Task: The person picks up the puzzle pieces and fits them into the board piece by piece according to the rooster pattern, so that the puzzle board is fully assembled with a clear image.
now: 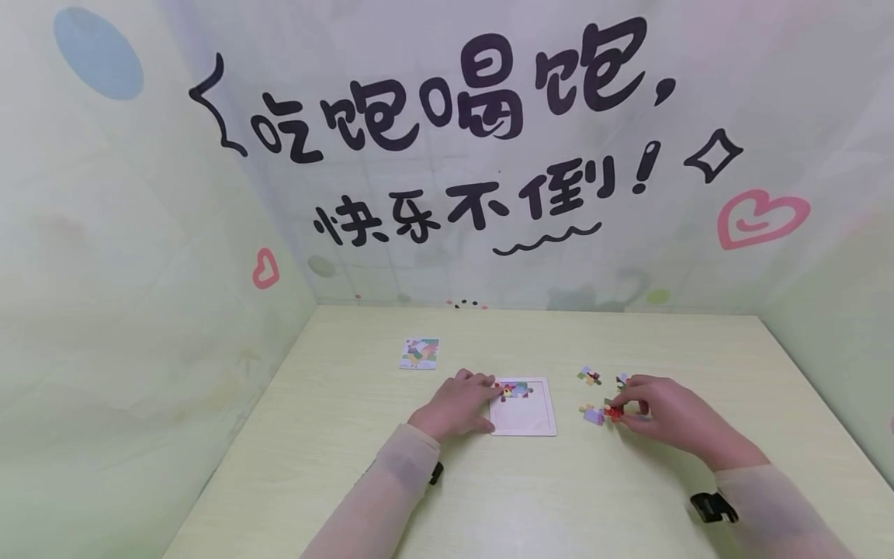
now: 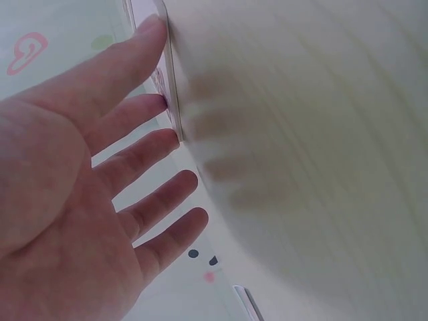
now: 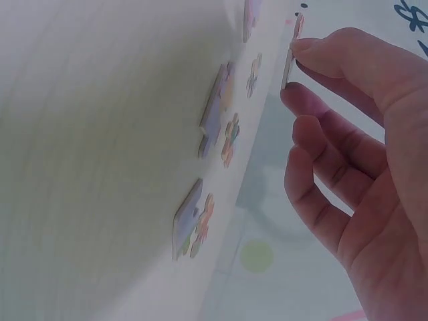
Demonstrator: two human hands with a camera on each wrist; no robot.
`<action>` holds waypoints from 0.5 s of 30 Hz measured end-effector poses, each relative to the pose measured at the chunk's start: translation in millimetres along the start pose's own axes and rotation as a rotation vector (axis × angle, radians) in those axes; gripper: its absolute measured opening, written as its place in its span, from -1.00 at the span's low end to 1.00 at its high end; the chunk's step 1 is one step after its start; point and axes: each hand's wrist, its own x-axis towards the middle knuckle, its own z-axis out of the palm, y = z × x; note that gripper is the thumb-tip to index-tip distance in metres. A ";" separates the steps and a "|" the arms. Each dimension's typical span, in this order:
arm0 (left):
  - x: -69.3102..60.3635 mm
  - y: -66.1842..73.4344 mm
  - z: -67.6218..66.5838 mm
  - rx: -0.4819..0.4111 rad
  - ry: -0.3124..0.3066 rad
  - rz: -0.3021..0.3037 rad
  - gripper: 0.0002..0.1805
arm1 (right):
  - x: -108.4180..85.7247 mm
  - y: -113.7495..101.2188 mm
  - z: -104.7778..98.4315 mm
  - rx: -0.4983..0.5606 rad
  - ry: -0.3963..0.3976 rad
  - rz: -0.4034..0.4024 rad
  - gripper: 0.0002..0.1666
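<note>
A square white puzzle tray [image 1: 524, 423] lies on the table with a few joined, colourful puzzle pieces [image 1: 518, 390] along its top side. My left hand [image 1: 455, 405] touches the tray's left edge, its fingers spread and fairly straight; the left wrist view shows the thumb and fingertips against the tray edge [image 2: 175, 87]. To the right, my right hand [image 1: 673, 415] pinches a puzzle piece [image 3: 289, 70] between thumb and index finger, its other fingers loosely bent. Loose puzzle pieces [image 1: 590, 376] lie around and beneath that hand, some partly hidden by it.
A small square picture card [image 1: 420, 353] lies at the back left of the pale wooden table [image 1: 349, 388]. Behind the table hangs a printed cloth [image 1: 419, 272] with dark lettering, and cloth walls stand at both sides.
</note>
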 end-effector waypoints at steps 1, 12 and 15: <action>-0.1 0.4 0.3 -0.002 0.000 0.000 -0.20 | 1.3 -0.2 1.0 0.002 -0.006 0.005 -0.73; 6.4 0.0 10.1 0.015 0.008 -0.010 -0.18 | 19.9 -1.5 9.4 0.012 -0.063 0.059 -0.78; 7.2 0.4 11.6 0.014 0.011 -0.008 -0.18 | 24.5 -3.6 11.7 0.008 -0.069 0.063 -0.79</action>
